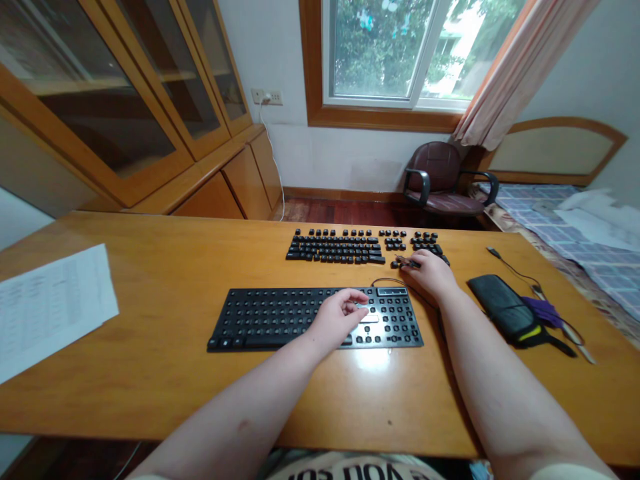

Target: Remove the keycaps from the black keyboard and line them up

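Observation:
A black keyboard (280, 313) lies across the desk in front of me. Its left part carries keycaps, while on the right part many bare key sockets show. My left hand (340, 319) hovers over the right-middle of the keyboard, fingers curved and thumb apart from them, with nothing visible in it. Beyond the keyboard, loose black keycaps (335, 248) are laid out in rows like a keyboard layout. Among the right-hand group, my right hand (427, 270) reaches down with its fingers closed together around a keycap (395, 265); the fingertips are partly hidden and small.
White printed sheets (55, 307) lie at the left. On the right are a dark pouch (500, 307), a purple cloth item (543, 312) and a USB cable (515, 270). The keyboard's cord (395, 281) runs under my right arm. Behind the desk stands an office chair (440, 177).

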`<state>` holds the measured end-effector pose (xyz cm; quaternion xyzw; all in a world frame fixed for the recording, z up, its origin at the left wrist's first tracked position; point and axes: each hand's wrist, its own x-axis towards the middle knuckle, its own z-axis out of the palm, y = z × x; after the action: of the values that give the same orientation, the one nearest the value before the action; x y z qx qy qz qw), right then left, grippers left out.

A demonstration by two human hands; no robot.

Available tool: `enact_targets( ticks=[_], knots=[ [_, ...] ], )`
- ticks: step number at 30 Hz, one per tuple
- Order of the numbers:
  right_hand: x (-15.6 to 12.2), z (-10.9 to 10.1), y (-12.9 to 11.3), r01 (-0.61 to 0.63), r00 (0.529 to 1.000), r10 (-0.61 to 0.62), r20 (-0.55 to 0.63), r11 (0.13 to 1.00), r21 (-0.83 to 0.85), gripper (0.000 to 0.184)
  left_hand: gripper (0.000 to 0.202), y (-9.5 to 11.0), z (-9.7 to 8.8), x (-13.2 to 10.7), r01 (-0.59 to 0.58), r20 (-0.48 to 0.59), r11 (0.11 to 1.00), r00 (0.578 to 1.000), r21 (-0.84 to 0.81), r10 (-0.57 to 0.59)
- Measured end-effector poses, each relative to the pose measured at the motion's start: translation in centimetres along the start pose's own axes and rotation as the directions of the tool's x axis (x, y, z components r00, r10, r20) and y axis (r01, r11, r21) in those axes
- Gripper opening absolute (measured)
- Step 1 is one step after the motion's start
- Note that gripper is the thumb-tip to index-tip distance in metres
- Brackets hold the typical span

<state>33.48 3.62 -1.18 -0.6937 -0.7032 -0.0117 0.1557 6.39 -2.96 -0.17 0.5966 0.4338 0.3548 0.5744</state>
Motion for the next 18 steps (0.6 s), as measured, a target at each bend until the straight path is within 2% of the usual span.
enact_targets(
  ticks=[7,13,18],
  knots=[
    [0.1,0.7,-1.2,0.072,0.997,-0.072,0.007,0.997,0.001,0.02,0.023,0.2,0.0,0.0,0.008,-0.001,1.0,1.0,-0.007,-0.008],
    [-0.1,0.3,-0.8,0.024,1.0,-0.024,-0.016,0.999,0.036,0.02,0.022,0.3,0.0,-0.1,0.013,0.002,1.0,1.0,0.004,-0.013],
    [-0.1,-0.2,-0.6,-0.004,1.0,0.005,-0.017,0.999,0.033,0.045,0.023,0.0,0.0,0.0,0.002,0.002,1.0,1.0,-0.008,-0.002]
  ],
)
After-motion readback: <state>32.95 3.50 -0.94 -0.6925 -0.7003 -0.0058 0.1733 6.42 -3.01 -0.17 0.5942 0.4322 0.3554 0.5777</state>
